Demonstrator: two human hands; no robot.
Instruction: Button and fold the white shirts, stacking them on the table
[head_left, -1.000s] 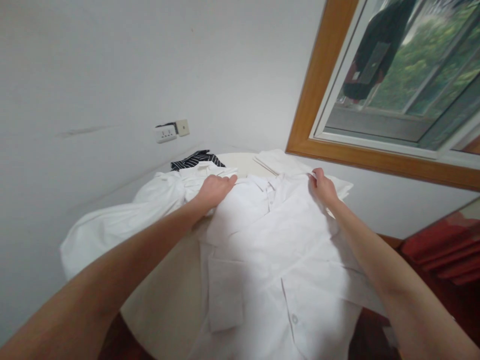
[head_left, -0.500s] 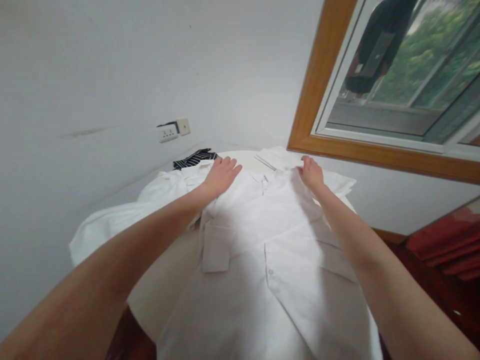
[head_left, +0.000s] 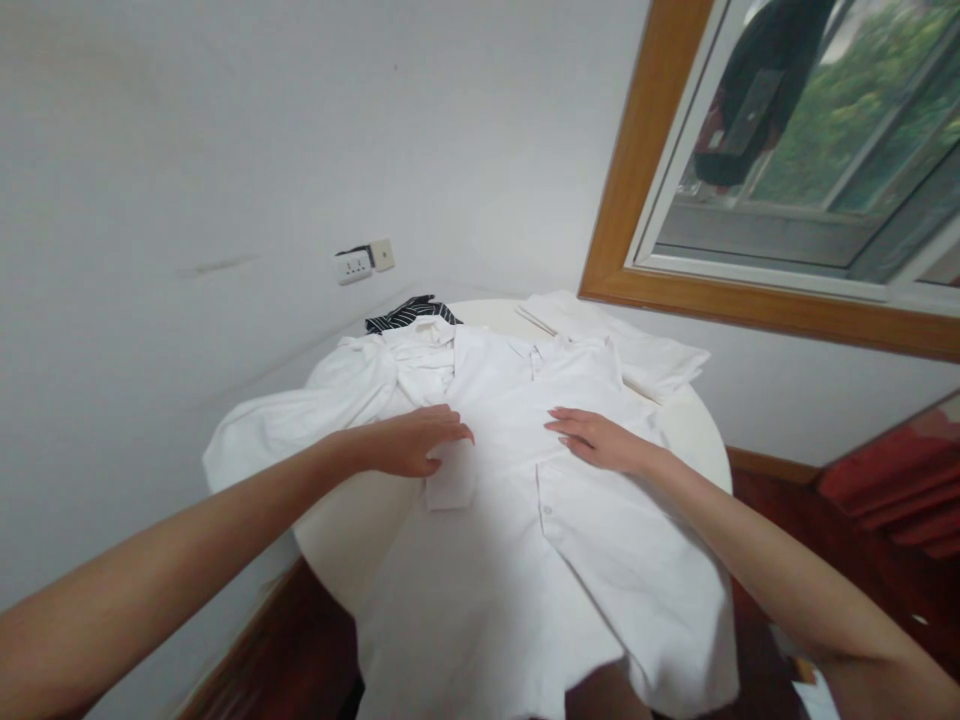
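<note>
A white button-up shirt (head_left: 525, 520) lies face up on a round white table (head_left: 697, 430), its hem hanging over the near edge. My left hand (head_left: 409, 445) rests flat on the shirt's chest beside the pocket (head_left: 452, 478), fingers stretched out. My right hand (head_left: 596, 440) lies flat on the other side of the chest, near the button placket, fingers also extended. Neither hand holds anything. The collar (head_left: 525, 348) points toward the wall.
More white garments (head_left: 330, 395) lie to the left and a folded white one (head_left: 637, 345) at the back right. A black striped cloth (head_left: 409, 314) sits by the wall under a socket (head_left: 362, 263). A wood-framed window (head_left: 622, 200) is on the right.
Both hands slid from the shirt's shoulders by the collar down to its chest, now lying flat. The right hand let go of the fabric it pinched. The view pulled back.
</note>
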